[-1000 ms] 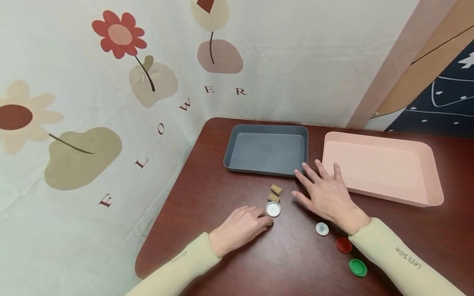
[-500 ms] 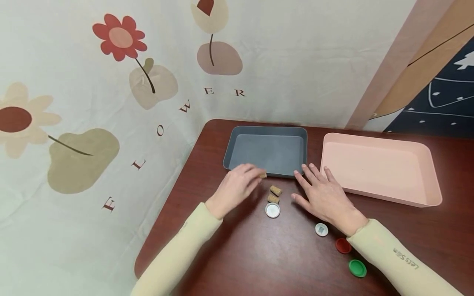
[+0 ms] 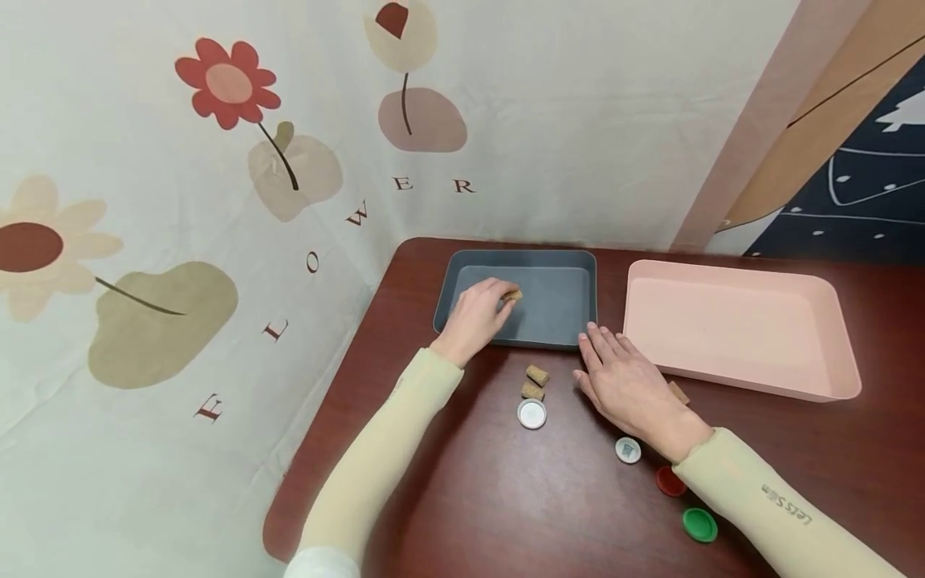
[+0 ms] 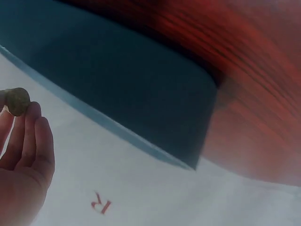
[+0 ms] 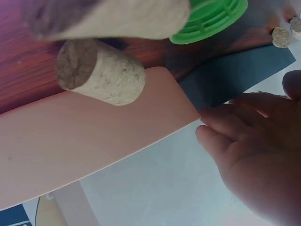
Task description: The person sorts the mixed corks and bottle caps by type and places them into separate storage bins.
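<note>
My left hand (image 3: 471,319) pinches a cork (image 3: 514,296) between thumb and fingers, over the blue-grey tray (image 3: 560,297). In the left wrist view the round end of that held cork (image 4: 19,101) shows at the fingertips. Spread low on the right, my right hand (image 3: 632,393) has extended fingers that reach the tray's near right corner, and it holds nothing. Two corks (image 3: 537,375) lie on the table in front of the tray, beside a silvery white cap (image 3: 531,414). Another cork (image 3: 678,392) shows partly behind my right hand.
A pink tray (image 3: 737,321) stands right of the blue-grey one. Near my right forearm lie a pale cap (image 3: 628,450), a red cap (image 3: 670,481) and a green cap (image 3: 699,525). The right wrist view shows two corks (image 5: 101,73) up close. A printed curtain (image 3: 578,120) hangs behind.
My left hand has picked up a cork beside the silvery white cap and carried it forward over the blue-grey tray. My right hand's fingers have drawn closer together, and it has shifted only slightly.
</note>
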Tool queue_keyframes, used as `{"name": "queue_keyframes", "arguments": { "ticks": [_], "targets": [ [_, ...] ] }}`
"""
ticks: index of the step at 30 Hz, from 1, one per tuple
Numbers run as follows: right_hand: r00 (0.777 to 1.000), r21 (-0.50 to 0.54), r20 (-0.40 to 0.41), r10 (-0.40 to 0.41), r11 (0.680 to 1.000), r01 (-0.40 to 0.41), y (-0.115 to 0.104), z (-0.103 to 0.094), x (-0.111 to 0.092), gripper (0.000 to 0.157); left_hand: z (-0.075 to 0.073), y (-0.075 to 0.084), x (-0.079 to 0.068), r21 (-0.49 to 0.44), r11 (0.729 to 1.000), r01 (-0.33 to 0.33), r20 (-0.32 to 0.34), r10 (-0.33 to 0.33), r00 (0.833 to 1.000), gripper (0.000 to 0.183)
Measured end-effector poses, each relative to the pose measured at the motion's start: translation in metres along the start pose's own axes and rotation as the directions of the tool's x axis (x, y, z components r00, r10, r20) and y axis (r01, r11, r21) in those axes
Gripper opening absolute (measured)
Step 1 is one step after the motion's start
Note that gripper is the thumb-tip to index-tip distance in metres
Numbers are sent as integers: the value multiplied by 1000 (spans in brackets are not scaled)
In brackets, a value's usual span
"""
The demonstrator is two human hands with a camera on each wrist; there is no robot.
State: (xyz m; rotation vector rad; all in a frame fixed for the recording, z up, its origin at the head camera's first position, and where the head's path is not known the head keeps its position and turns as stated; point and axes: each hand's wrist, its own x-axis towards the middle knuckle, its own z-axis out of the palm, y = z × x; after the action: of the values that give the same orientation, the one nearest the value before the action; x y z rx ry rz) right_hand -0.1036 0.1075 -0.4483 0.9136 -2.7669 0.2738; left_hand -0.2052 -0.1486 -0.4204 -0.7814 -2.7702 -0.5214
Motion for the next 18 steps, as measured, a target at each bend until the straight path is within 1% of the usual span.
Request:
{"name": "queue_keyframes", "arguments": {
  "ticks": [4,9,14,18],
  "targets": [
    [1000,-4,-3,4,1000,-4,-1,-1,0,54,10,-2,13,21,1000,21,38,-22,999,16],
    [1000,-11,-4,9,1000,-9,0,-1,0,55,21,0,27,42,999,34,104,-38,994,14],
    [1000,-8,-15,-3,1000,2,0,-2,-1,53,28,5,37,71,995,71,180,-83,980,15],
    [1000,-8,-6,7,1000,-7,0,-3,-2,53,34,6,41,92,992,88,221,-107,969,16]
  ]
}}
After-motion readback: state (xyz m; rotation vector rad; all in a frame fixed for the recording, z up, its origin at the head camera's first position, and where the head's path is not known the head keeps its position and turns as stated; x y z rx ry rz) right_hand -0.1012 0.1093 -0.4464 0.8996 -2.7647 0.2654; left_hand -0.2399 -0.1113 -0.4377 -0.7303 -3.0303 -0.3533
